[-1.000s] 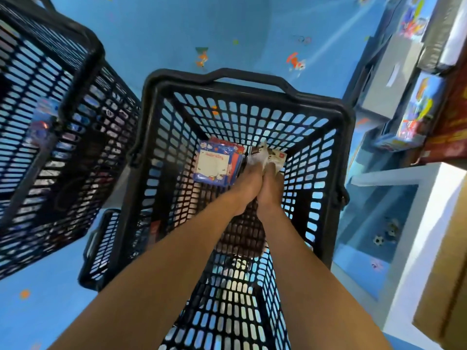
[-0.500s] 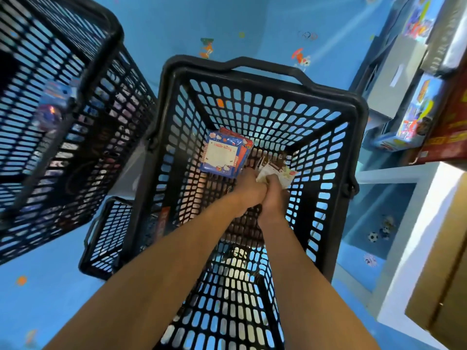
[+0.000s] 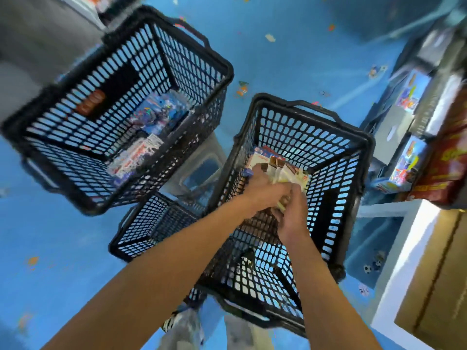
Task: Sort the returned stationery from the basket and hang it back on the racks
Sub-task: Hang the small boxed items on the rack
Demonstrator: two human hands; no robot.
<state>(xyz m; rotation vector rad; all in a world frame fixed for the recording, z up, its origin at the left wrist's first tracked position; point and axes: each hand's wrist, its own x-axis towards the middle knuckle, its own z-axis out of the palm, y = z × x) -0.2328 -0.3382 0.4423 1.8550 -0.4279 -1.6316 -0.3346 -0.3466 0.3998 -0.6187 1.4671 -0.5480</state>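
Both hands meet inside a basket, low against its far wall. The left hand (image 3: 265, 195) has its fingers curled over a fan of thin, flat packets (image 3: 290, 173), glossy cream and brown cards that spread toward twelve o'clock. The right hand (image 3: 294, 218), touching the left at its five o'clock, grips the lower ends of the same packets. Just at eleven o'clock of the left hand, a flat white pack (image 3: 257, 157) with a red and blue edge leans on the wall; whether a finger touches it cannot be told. All of this sits in a black plastic basket (image 3: 366, 140), a deep box of slotted lattice walls with a thick smooth rim and a handle on the far side. At ten o'clock, well apart, a second basket (image 3: 228, 72) of the same make stands tilted, with bright blue and white carded packs (image 3: 161, 114) lying at its bottom. At nine o'clock a smaller third basket (image 3: 151, 223) lies between and below the two. Under them spreads a smooth blue floor (image 3: 290, 59) speckled with small coloured prints. At two to three o'clock, printed boxes (image 3: 409, 162) stand in a row beside a white shelf (image 3: 404, 248), and at four o'clock sits a plain brown cardboard carton (image 3: 434, 286).
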